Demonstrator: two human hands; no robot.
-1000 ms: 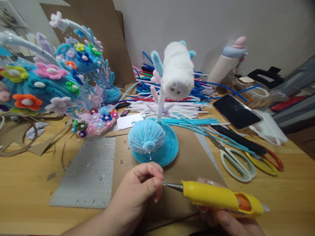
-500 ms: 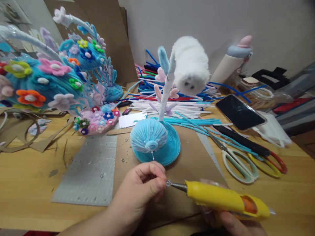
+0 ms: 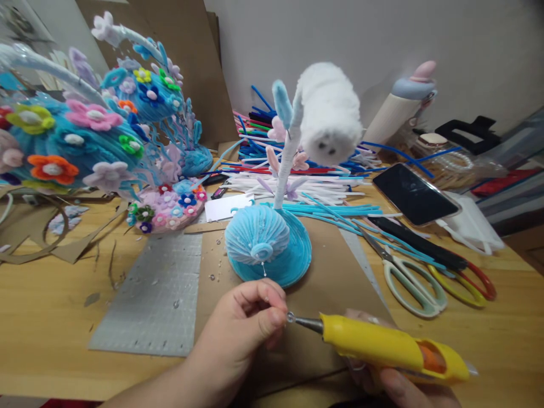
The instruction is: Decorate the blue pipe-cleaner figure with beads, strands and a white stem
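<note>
My left hand (image 3: 250, 320) is closed, thumb and forefinger pinching a small clear bead (image 3: 290, 317) that sticks out past the fingertips. The metal nozzle of a yellow hot glue gun (image 3: 382, 343) meets the bead. My right hand (image 3: 395, 385) is wrapped round the glue gun from below, partly hidden by it. Just beyond my left hand, a pale blue pipe-cleaner ball (image 3: 257, 232) rests on a blue round base (image 3: 300, 252). A short beaded thread (image 3: 264, 269) runs from the ball down toward my left fingers. From the base rises a white stem (image 3: 285, 170) carrying a fluffy white roll (image 3: 329, 107).
Under the base lie cardboard (image 3: 335, 266) and a grey cutting mat (image 3: 148, 306). Scissors (image 3: 412, 283) and a phone (image 3: 414, 194) are at right. Pipe cleaners (image 3: 293, 187) spread behind. Flower-covered blue pieces (image 3: 63, 141) stand at left; a bottle (image 3: 399, 107) leans at the back.
From one second ago the view shifted slightly and the white roll swung right, showing more stem. Both hands keep their hold, with the nozzle still at the bead; little differs over the last half second.
</note>
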